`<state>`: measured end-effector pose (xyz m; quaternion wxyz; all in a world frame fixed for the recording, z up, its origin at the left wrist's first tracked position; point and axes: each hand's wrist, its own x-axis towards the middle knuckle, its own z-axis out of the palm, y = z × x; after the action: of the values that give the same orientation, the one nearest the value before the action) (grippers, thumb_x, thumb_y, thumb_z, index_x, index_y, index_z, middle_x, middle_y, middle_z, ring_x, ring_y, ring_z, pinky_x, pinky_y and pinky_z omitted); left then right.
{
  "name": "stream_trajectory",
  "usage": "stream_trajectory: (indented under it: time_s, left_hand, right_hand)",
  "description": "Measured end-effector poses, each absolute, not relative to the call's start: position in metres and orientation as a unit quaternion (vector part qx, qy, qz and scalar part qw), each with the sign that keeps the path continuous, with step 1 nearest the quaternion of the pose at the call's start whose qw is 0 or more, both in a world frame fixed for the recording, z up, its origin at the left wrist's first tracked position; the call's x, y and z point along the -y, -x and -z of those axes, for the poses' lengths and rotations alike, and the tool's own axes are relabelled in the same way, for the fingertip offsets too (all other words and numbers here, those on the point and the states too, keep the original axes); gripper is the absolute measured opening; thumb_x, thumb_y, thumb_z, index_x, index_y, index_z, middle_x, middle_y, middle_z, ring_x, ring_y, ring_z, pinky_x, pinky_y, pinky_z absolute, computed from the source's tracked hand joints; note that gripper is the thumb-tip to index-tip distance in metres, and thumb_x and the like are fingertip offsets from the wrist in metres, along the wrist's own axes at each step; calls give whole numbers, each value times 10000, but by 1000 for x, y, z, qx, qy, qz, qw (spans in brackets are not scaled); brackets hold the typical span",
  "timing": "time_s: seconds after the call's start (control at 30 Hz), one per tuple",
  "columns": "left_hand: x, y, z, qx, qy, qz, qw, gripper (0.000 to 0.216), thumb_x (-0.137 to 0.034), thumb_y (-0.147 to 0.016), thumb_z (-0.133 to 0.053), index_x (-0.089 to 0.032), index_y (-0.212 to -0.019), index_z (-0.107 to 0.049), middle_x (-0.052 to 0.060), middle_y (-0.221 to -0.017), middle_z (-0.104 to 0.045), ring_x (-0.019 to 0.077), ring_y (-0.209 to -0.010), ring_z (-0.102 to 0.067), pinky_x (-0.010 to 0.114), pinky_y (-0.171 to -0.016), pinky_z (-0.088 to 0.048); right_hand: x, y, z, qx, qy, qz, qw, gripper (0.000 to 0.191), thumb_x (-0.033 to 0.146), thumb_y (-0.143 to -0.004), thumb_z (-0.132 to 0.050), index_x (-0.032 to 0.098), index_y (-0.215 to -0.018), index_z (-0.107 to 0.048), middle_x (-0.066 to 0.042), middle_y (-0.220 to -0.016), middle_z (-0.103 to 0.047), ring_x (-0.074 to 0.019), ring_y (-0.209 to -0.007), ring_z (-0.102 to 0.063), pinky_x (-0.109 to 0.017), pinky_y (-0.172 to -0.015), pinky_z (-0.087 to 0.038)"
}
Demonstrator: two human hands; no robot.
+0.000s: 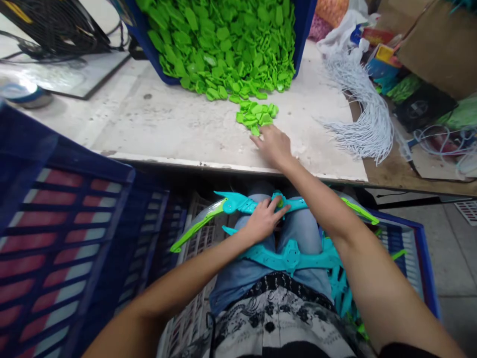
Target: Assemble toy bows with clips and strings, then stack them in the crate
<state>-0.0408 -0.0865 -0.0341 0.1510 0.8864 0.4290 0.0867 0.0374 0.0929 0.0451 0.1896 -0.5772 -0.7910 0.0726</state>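
The fingers of your right hand (276, 144) touch the small green pile (257, 115), just in front of the blue bin (303, 30); I can't tell if they pinch a piece. Your left hand (263, 221) lies on the long turquoise part (296, 204) across your lap (302, 229), nearer you than the bin — I can't tell how tight. That part could slip if your lap tips. The second turquoise part (292, 257), farther from the bin, could slide too. Green bits (223, 44) fill the bin's mouth — a bump might knock some off the worktop (179, 129).
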Motion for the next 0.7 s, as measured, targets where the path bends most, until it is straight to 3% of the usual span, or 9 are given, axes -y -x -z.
stream_trajectory:
  time_s: [0.13, 0.3, 0.43, 0.57, 0.7]
  left_hand:
    - [114, 43, 23, -452, -856, -125, 219, 351, -283, -931, -452, -163, -1222, -606, 177, -1278, -561, 306, -1170, -514, 452, -972, -448]
    - [126, 34, 23, -413, -792, 32, 449, 381, -430, -917, -445, -145, -1099, -619, 112, -936, -690, 238, -833, -644, 305, -694, -473]
    - [114, 15, 29, -353, -755, 94, 544, 301, -435, -822, -540, -141, -825, -600, 54, -750, -626, 182, -675, -560, 261, -572, -363]
    - [111, 8, 30, -387, -692, 73, 606, 257, -417, -757, -557, -166, -716, -525, -4, -654, -509, 144, -625, -453, 261, -551, -306]
    - [113, 9, 31, -415, -647, 33, 639, 344, -501, -776, -503, -183, -646, -475, -14, -617, -456, 137, -615, -414, 264, -553, -290]
  right_hand:
    - [-135, -9, -18, 771, 590, -83, 225, 256, 253, -958, -410, 110, -949, -623, -144, -928, -643, -270, -947, -635, -425, -831, -477]
    - [-100, -57, -21, 784, 557, -171, 215, 260, 328, -952, -447, 151, -840, -602, -102, -846, -640, -263, -969, -624, -397, -854, -465]
    - [12, -121, -40, 730, 556, -325, 229, 245, 409, -888, -529, 173, -845, -580, -36, -732, -651, -185, -781, -648, -301, -739, -490]
    - [141, -160, -27, 502, 632, -522, 274, 227, 382, -774, -604, 205, -897, -533, 13, -639, -674, -128, -472, -579, -258, -513, -468]
    - [216, -154, 9, 370, 676, -564, 296, 244, 446, -750, -605, 236, -815, -499, 19, -567, -666, -138, -380, -559, -220, -377, -367]
